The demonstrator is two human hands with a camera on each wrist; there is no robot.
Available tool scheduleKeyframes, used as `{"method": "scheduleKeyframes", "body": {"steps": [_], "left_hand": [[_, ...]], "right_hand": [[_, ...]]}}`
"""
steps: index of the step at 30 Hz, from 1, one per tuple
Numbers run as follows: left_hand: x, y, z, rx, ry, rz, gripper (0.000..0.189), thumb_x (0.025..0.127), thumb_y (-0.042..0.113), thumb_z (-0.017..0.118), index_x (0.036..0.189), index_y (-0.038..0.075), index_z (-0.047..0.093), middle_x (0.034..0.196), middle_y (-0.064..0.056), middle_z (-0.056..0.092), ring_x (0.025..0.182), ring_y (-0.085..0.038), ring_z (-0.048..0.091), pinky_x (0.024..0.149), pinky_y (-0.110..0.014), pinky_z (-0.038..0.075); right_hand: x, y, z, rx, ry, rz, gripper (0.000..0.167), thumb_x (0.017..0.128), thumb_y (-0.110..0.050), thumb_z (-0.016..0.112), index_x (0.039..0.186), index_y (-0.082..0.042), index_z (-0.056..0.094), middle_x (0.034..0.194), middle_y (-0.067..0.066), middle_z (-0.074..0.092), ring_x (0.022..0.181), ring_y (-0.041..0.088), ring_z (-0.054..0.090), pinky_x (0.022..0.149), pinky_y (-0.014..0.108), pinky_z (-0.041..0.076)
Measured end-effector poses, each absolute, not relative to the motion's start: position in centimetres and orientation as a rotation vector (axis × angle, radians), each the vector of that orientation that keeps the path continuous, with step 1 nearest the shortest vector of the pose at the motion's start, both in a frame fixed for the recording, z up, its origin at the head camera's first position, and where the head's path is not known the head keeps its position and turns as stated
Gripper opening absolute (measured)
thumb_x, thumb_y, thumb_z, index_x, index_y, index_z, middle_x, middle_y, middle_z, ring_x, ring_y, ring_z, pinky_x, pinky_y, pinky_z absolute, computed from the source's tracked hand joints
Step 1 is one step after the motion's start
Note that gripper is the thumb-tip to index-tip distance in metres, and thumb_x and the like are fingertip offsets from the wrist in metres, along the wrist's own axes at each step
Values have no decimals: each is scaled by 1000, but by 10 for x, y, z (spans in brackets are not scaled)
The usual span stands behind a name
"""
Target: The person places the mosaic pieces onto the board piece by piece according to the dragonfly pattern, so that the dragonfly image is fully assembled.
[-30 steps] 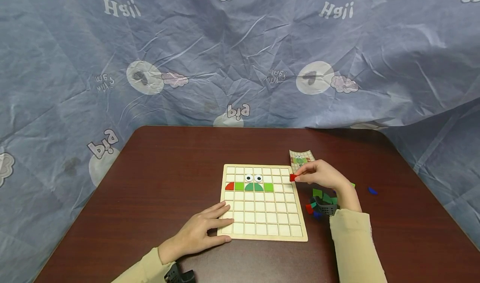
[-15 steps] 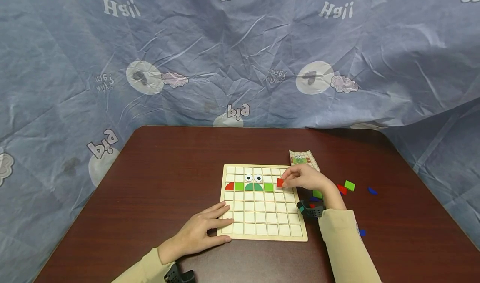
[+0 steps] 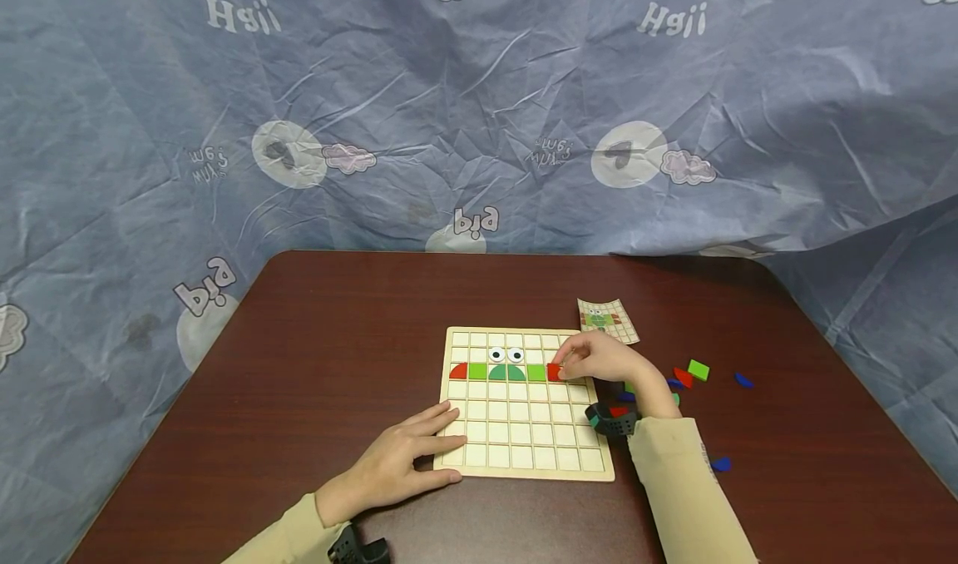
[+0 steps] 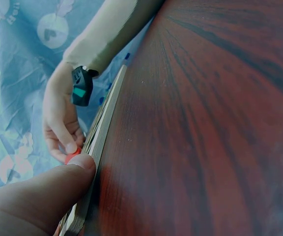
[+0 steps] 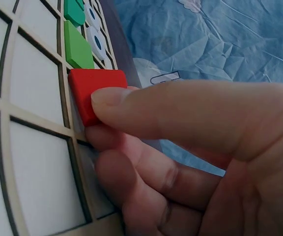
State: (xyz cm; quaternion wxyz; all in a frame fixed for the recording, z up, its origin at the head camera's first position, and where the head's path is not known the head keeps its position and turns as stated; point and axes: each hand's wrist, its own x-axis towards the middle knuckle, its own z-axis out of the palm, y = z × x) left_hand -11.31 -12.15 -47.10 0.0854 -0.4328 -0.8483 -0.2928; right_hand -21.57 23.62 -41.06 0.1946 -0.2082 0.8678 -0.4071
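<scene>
My right hand [image 3: 604, 358] pinches a red square tile [image 5: 90, 88] between thumb and fingers. The tile sits at a cell of the wooden grid board [image 3: 524, 472], right of a light green tile [image 3: 535, 373]; in the right wrist view it looks tilted, not flat in the cell. The same row holds a red quarter-round tile [image 3: 458, 372], another light green square and two dark green curved tiles, with two round eye tiles [image 3: 506, 354] above. My left hand [image 3: 404, 460] rests with spread fingers on the board's left edge, its thumb [image 4: 77, 172] along the near edge.
A pattern card [image 3: 619, 324] lies behind the board's right corner. Loose tiles lie to the right, including a light green square [image 3: 698, 370], a red piece [image 3: 683, 378] and blue pieces [image 3: 722, 464]. The right forearm partly covers this pile. A printed curtain [image 3: 479, 115] hangs behind the table.
My right hand has carried the red tile leftward and down from the board's right edge to the cell beside the light green tile. The left hand has stayed put.
</scene>
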Motion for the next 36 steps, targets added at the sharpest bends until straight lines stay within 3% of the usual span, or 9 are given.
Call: {"method": "scheduleKeyframes", "body": {"steps": [9, 14, 22, 31, 36], "left_hand": [[-113, -122, -470, -1277, -2542, -871, 43, 86, 44, 65, 121, 19, 66, 137, -10, 50, 131, -24, 40, 98, -42, 42], [-112, -121, -470, -1282, -2536, -870, 43, 86, 44, 65, 121, 19, 66, 137, -10, 50, 131, -25, 40, 98, -42, 42], [-112, -121, -470, -1276, -2541, -866, 43, 86, 45, 65, 121, 19, 66, 137, -10, 50, 131, -24, 40, 99, -42, 41], [-113, -121, -471, -1282, -2538, -867, 43, 86, 44, 65, 121, 19, 66, 137, -10, 50, 131, -25, 40, 98, -42, 42], [-113, -121, -471, -1281, -2540, -860, 43, 86, 45, 65, 121, 19, 66, 137, -10, 50, 131, -24, 40, 98, -43, 42]], "right_hand": [[-214, 232, -409, -559, 2410, -1159, 23, 82, -9, 70, 103, 0, 68, 73, 11, 65, 60, 19, 50, 58, 32, 42], [-214, 231, -408, -561, 2449, -1113, 18, 85, -14, 68, 100, -4, 71, 64, 7, 57, 53, 14, 40, 55, 29, 37], [-214, 230, -407, -568, 2533, -1038, 14, 85, -15, 69, 93, -5, 74, 85, 2, 67, 68, 17, 56, 61, 31, 46], [-213, 225, -407, -485, 2563, -1035, 11, 80, -16, 75, 86, -7, 73, 70, -1, 65, 61, 17, 53, 56, 30, 43], [-214, 226, -409, -482, 2542, -1059, 13, 79, -15, 75, 88, -5, 71, 71, 0, 65, 60, 16, 52, 56, 30, 43]]}}
